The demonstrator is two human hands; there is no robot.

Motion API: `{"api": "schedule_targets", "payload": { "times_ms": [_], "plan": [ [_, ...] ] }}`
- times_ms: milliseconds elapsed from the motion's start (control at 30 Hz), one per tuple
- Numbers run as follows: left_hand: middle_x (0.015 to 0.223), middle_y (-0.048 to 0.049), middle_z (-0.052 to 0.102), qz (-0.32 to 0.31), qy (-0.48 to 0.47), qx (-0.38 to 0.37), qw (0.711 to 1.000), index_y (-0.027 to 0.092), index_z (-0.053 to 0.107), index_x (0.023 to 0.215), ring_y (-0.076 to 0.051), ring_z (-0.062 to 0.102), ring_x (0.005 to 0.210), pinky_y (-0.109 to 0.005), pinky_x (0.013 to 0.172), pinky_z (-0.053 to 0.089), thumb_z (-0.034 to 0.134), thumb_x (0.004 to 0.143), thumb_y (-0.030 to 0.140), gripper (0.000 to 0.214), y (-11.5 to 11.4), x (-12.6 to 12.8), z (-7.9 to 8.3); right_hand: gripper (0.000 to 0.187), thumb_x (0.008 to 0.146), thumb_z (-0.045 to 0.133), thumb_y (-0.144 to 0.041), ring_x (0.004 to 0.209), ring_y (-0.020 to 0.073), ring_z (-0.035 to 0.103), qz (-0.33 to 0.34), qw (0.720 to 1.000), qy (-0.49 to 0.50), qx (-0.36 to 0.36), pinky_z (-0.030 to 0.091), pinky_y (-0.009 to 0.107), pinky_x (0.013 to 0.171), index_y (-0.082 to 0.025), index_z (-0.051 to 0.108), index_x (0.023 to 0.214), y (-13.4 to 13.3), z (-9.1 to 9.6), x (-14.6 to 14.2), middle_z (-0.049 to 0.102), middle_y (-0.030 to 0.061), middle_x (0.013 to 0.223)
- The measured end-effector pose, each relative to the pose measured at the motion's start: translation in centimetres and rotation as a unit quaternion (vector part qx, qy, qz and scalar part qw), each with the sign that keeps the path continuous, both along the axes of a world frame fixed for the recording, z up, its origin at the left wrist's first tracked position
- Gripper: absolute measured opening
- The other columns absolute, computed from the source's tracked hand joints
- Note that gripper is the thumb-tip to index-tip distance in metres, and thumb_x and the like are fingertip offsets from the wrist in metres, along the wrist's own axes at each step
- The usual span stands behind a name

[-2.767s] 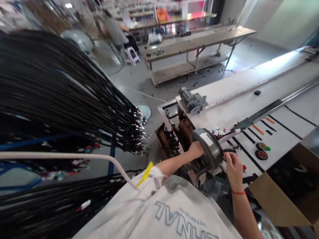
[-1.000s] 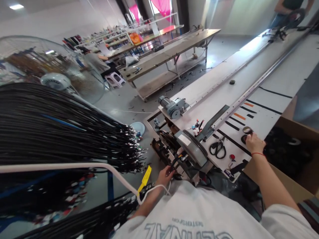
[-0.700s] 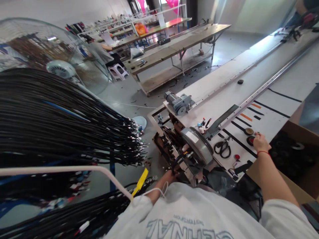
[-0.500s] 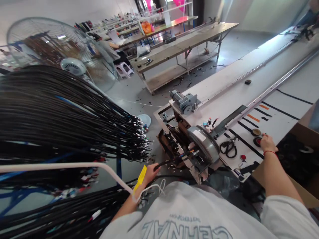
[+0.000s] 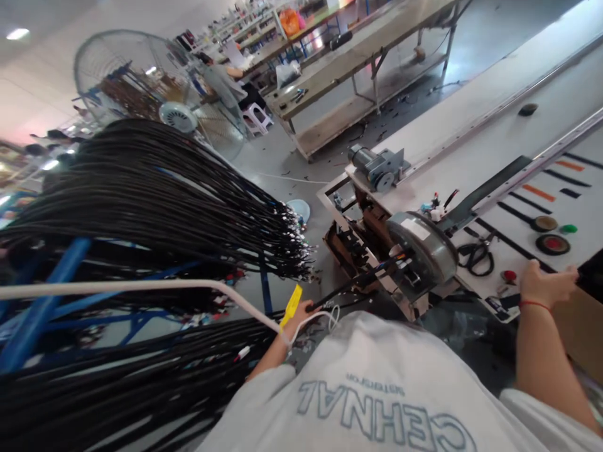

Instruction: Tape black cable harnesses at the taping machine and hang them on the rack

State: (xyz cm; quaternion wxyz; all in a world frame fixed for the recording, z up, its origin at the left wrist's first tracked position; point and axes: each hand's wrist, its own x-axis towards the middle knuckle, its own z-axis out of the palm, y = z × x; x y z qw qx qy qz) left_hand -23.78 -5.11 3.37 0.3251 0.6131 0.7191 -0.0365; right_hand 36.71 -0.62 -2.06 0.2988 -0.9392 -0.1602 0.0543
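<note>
My left hand (image 5: pixel 304 311) is closed around a black cable bundle (image 5: pixel 360 278). The bundle's far end runs into the slot of a round grey winding machine (image 5: pixel 424 245) at the table's corner. A yellow tag (image 5: pixel 292 304) on a white cord hangs by my left wrist. Over the near table edge is my right hand (image 5: pixel 546 285), its fingers stretched to the right and nothing visible in them. Just beyond it lie a black tape roll with a red core (image 5: pixel 553 244), a brown-faced roll (image 5: pixel 545 223) and a green cap (image 5: pixel 569 228).
Black-handled scissors (image 5: pixel 477 257) and a red round piece (image 5: pixel 509 275) lie near the machine. A cardboard box (image 5: pixel 577 320) stands at right. Many black cables (image 5: pixel 188 194) hang on a blue rack (image 5: pixel 51 301) at left. A small motor (image 5: pixel 377 166) sits at the table's end.
My right hand has come off the red-cored tape roll and moved back toward the table edge, its fingers now extended. My left hand keeps hold of the cable bundle. The view has swung.
</note>
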Motion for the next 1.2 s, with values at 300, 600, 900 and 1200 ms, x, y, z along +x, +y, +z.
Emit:
{"api": "schedule_targets", "payload": {
  "times_ms": [300, 600, 900, 1200],
  "plan": [
    [0.065, 0.0, 0.057, -0.167, -0.297, -0.074, 0.937, 0.016, 0.053, 0.067, -0.011, 0.048, 0.063, -0.022, 0.066, 0.041, 0.028, 0.098, 0.046, 0.049, 9.3, 11.2, -1.1, 0.097, 0.072, 0.075, -0.038, 0.142, 0.0334, 0.028, -0.048, 0.993, 0.105, -0.02, 0.024, 0.042, 0.117, 0.002, 0.024, 0.144, -2.7, -0.2, -4.2, 0.03, 0.0313, 0.148],
    [0.063, -0.0007, 0.054, -0.192, -0.29, 0.023, 0.937, 0.017, 0.057, 0.077, -0.014, 0.048, 0.062, -0.027, 0.066, 0.04, 0.03, 0.1, 0.038, 0.042, 11.6, 21.5, 0.9, 0.059, 0.076, 0.069, -0.053, 0.121, 0.0362, 0.055, -0.119, 0.989, 0.056, -0.073, 0.043, 0.048, 0.101, -0.019, 0.039, 0.114, -2.3, -0.1, -5.1, 0.057, 0.0235, 0.123],
    [0.061, 0.0007, 0.055, -0.203, -0.265, 0.021, 0.942, 0.018, 0.053, 0.071, -0.014, 0.053, 0.065, -0.026, 0.069, 0.041, 0.025, 0.101, 0.037, 0.045, 10.3, 19.7, 1.4, 0.062, 0.077, 0.068, -0.053, 0.124, 0.0362, 0.052, -0.101, 0.991, 0.064, -0.062, 0.042, 0.045, 0.103, -0.016, 0.041, 0.119, -2.6, 0.4, -5.3, 0.055, 0.0249, 0.129],
    [0.075, -0.0043, 0.062, -0.223, -0.232, 0.067, 0.944, 0.018, 0.054, 0.073, -0.018, 0.059, 0.077, -0.029, 0.077, 0.043, 0.029, 0.102, 0.032, 0.04, 10.0, 19.3, 1.1, 0.056, 0.079, 0.065, -0.05, 0.125, 0.0368, 0.05, -0.108, 0.99, 0.06, -0.069, 0.04, 0.047, 0.105, -0.017, 0.04, 0.115, -2.3, 0.7, -5.5, 0.054, 0.0257, 0.126]
  ]
}}
